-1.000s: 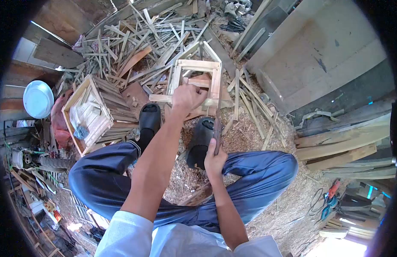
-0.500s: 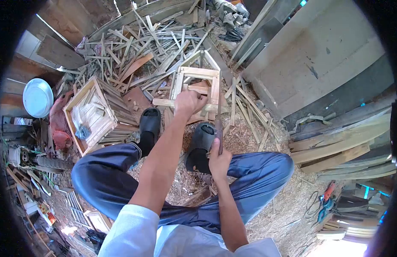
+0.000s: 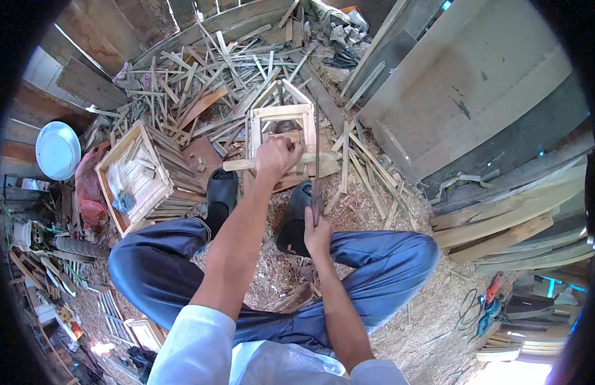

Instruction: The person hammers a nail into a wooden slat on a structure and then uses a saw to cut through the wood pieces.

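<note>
My right hand (image 3: pixel 317 236) is wrapped round the dark handle of a handsaw (image 3: pixel 317 154), whose long thin blade shows edge-on and points away from me. The blade runs along the right side of a small pale wooden frame (image 3: pixel 283 111), which stands on the floor beyond my feet. Over the near part of this frame, my left hand (image 3: pixel 277 156) is closed with its fingers curled down on the wood. A light wooden strip (image 3: pixel 240 165) lies crosswise under that hand, sticking out to the left. My fingers hide part of the strip and the frame's inside.
A slatted wooden crate (image 3: pixel 153 173) holding clear plastic stands at the left. Loose wood strips (image 3: pixel 182 80) pile up behind the frame. Large boards (image 3: pixel 464 96) lean at the right, beside curved planks (image 3: pixel 503 215). A corded power tool (image 3: pixel 491 305) lies lower right on the shavings.
My right hand and the saw have shifted left and slightly up in view. The frame and my left hand appear a little further left, with the left hand still on the wood.
</note>
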Demonstrator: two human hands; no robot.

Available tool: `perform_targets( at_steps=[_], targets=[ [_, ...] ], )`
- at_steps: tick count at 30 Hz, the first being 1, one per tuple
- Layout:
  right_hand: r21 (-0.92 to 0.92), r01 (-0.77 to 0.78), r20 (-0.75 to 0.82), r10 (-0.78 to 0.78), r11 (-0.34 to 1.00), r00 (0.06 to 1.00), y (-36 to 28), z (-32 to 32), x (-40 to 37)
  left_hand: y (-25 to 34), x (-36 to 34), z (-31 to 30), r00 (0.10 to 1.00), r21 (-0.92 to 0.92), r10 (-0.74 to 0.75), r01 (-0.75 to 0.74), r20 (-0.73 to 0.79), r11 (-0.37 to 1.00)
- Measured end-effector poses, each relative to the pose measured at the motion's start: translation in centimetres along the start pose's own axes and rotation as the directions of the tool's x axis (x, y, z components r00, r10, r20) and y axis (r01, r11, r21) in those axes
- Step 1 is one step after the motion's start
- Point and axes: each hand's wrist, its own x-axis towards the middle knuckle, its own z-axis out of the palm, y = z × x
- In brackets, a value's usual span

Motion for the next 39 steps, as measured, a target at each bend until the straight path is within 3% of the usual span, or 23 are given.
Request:
perform_targets(
  at_steps=[2, 3, 5, 7, 8, 10, 13, 15, 17, 19, 22, 25, 26, 27, 29, 32, 33, 37, 39],
  targets=[
    [0.055, -0.098, 0.052, 0.095, 0.994, 0.994, 0.6, -0.4, -0.1, -1.1, 0.5, 1.3, 0.934, 0.100, 0.263, -0.246, -0.243, 0.964],
    [0.101, -0.192, 0.115, 0.180, 0.976, 0.977, 0.5, -1.0, 0.0, -1.2, 0.3, 1.2, 0.936, 0.101, 0.262, -0.244, -0.236, 0.964],
    [0.201, -0.285, 0.063, 0.278, 0.937, 0.958, -0.5, -2.7, 0.5, -1.1, -0.7, 0.4, 0.859, 0.100, 0.471, -0.460, -0.204, 0.882],
    [0.391, -0.436, 0.131, 0.420, 0.810, 0.898, -2.1, -4.8, 0.5, -1.2, -0.8, 0.0, 0.844, 0.112, 0.517, -0.505, -0.144, 0.856],
    [0.389, -0.446, 0.137, 0.428, 0.806, 0.893, -1.7, -4.9, -0.7, -1.4, -0.9, -0.3, 0.822, 0.124, 0.562, -0.550, -0.095, 0.826],
    [0.085, -0.297, -0.011, 0.299, 0.951, 0.954, -1.2, -5.5, -3.2, -1.1, -1.3, -0.6, 0.847, 0.141, 0.530, -0.521, -0.042, 0.842],
    [-0.043, -0.199, -0.070, 0.195, 0.979, 0.978, -3.2, -5.3, -4.1, -0.3, -1.7, -1.7, 0.883, 0.102, 0.467, -0.468, 0.037, 0.878],
    [-0.078, -0.252, -0.037, 0.250, 0.965, 0.968, -3.9, -5.1, -2.5, 0.1, -2.1, -2.3, 0.906, 0.174, 0.395, -0.418, 0.155, 0.891],
    [-0.168, -0.258, 0.010, 0.263, 0.952, 0.965, -3.9, -4.9, -1.0, -0.6, -1.3, -1.3, 0.895, 0.159, 0.435, -0.446, 0.100, 0.881],
    [-0.137, -0.268, 0.031, 0.275, 0.954, 0.961, -4.8, -5.5, -1.7, -0.9, -1.0, -1.2, 0.889, 0.176, 0.430, -0.454, 0.161, 0.873],
    [-0.077, -0.158, -0.037, 0.155, 0.984, 0.987, -5.4, -6.0, -4.1, -1.4, -0.8, -1.3, 0.868, 0.187, 0.485, -0.497, 0.109, 0.848],
    [-0.144, -0.234, 0.038, 0.242, 0.962, 0.970, -5.5, -6.4, -2.6, -0.8, -0.7, -0.9, 0.871, 0.185, 0.481, -0.491, 0.095, 0.852],
    [-0.186, -0.124, 0.001, 0.126, 0.975, 0.992, -5.8, -5.5, -0.5, -0.8, -0.5, -0.9, 0.877, 0.162, 0.468, -0.481, 0.112, 0.862],
    [-0.123, -0.204, 0.061, 0.212, 0.971, 0.975, -5.6, -4.3, 1.2, -1.2, -0.7, -0.8, 0.886, 0.140, 0.445, -0.461, 0.134, 0.876],
    [-0.095, -0.157, 0.040, 0.161, 0.983, 0.986, -7.2, -3.8, 2.2, -1.5, -0.6, -0.9, 0.879, 0.123, 0.466, -0.475, 0.099, 0.871],
    [-0.113, -0.066, 0.002, 0.067, 0.991, 0.998, -4.3, -5.5, -4.0, -1.5, -0.8, -1.3, 0.840, 0.099, 0.542, -0.542, 0.020, 0.835],
    [0.025, -0.027, -0.074, 0.029, 0.999, 0.997, -4.8, -6.1, -4.8, -1.2, -0.7, -1.8, 0.843, 0.095, 0.538, -0.536, 0.007, 0.839],
    [-0.143, -0.169, 0.042, 0.176, 0.975, 0.983, -5.4, -4.2, 0.6, -0.6, -1.0, -1.4, 0.890, 0.155, 0.429, -0.450, 0.152, 0.880],
    [-0.149, -0.144, 0.029, 0.150, 0.978, 0.988, -4.5, -4.1, -0.6, -1.3, -0.9, -1.3, 0.879, 0.147, 0.465, -0.477, 0.109, 0.867]
  ],
)
